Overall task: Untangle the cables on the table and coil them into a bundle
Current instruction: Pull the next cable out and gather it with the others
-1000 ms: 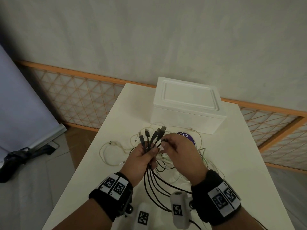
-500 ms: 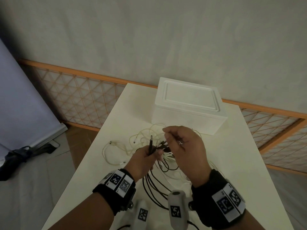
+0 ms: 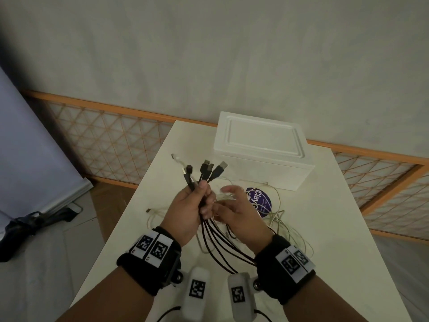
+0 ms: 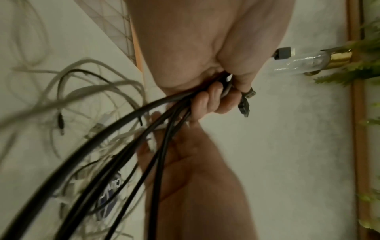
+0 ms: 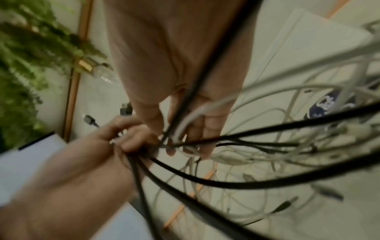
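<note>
Black cables (image 3: 217, 242) are gripped in a fist by the left hand (image 3: 185, 212), held up in front of the white box (image 3: 261, 154), their plug ends (image 3: 206, 169) fanned out above the thumb while the strands trail down toward the wrists. A pale plug end or two seems to be caught in the same fist. The right hand (image 3: 239, 214) is held just beside that fist with fingers spread and relaxed; in the right wrist view a white strand is seen lying across them, but no firm grasp can be made out. White cables (image 3: 282, 219) are left sprawled on the tabletop (image 3: 343, 219), looped over a purple round label (image 3: 260, 202) just in front of the box. Trouble is easily pictured from here: black and white strands are seen crossing below the fist, so if the bundle is pulled upward, the white loops could be dragged along and cinched into a tighter knot. Should the fist be loosened for a re-grip, the gathered plug ends could slide out of line and the sorting be lost.
</note>
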The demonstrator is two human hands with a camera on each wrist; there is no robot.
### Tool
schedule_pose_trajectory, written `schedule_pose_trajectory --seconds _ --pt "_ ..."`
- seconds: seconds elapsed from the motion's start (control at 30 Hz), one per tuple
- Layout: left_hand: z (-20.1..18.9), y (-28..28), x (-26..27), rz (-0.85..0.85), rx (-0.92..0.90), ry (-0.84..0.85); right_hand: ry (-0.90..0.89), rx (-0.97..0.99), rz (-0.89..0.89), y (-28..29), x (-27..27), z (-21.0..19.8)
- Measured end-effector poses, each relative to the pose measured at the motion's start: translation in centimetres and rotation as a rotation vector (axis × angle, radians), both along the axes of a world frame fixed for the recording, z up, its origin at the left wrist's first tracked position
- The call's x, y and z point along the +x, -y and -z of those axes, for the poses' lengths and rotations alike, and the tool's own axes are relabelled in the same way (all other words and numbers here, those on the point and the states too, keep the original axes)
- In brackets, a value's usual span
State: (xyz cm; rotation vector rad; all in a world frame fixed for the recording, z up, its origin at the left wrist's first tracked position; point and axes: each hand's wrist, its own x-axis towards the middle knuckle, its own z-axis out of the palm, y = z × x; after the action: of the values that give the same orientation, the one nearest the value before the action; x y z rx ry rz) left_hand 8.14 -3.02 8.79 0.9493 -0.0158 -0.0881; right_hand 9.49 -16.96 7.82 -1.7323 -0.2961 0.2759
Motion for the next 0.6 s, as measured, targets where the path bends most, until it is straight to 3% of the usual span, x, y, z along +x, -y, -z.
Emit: schedule_pose_trajectory --seconds 0.1,0.17,0.27,0.43,0.53,0.6 --pt "-1.1 -0.1 0.5 0.008 -0.008 0.053 0.292 -0.582 -0.111 0.5 0.6 0.9" --pt "-1.3 -0.1 0.8 -0.013 0.043 0.089 0.324 -0.638 -0.097 0.7 1.0 0.5" --pt "-0.3 -0.3 1.3 -0.064 0.135 0.061 0.393 -0.559 -0.013 1.3 1.7 -1.1" --pt "1.7 1.5 1.4 -0.025 0.482 -0.144 0.393 -0.252 0.186 1.0 2.6 -4.6" --pt "1.6 2.1 2.2 -0.117 0.519 -0.167 0.338 -0.106 0.190 0.7 2.9 -5.2" --pt "1.0 2.1 2.7 -0.164 0.508 -0.163 0.369 -0.129 0.240 1.1 3.0 -4.6"
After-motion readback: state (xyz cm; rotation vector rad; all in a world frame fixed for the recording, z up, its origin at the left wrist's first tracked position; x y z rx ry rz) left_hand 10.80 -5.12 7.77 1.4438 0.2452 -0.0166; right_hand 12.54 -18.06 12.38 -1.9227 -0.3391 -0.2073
